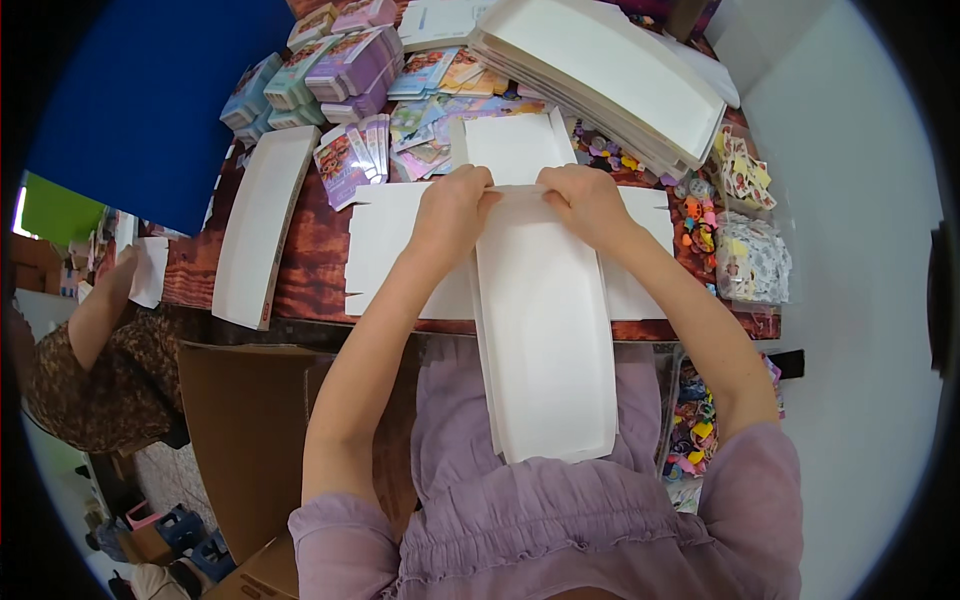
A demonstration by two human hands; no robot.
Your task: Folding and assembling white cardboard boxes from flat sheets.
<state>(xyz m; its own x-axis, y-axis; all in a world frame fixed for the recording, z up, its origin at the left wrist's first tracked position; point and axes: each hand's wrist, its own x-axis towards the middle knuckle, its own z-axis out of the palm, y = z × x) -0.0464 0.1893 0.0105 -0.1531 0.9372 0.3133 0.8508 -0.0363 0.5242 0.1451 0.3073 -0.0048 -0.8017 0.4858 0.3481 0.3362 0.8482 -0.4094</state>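
A white cardboard box (545,330), partly folded, lies over the table's front edge. Its long shallow tray part, with raised sides, reaches down to my lap. Beyond my hands a shorter walled part (515,138) points away from me. Flat white panels (385,235) with slits stick out to the left and right. My left hand (455,210) is closed on the left end of the crease between the two parts, fingers curled over and thumb inward. At the crease's right end, my right hand (585,205) pinches the card the same way.
A white tray-shaped box (262,225) lies at left, near purple card packs (350,165) and stacked small boxes (355,60). White trays (610,80) are piled at the far right. Clear bins (755,255) hold small pieces. A brown carton (245,430) stands below; another person's arm (100,305) is at left.
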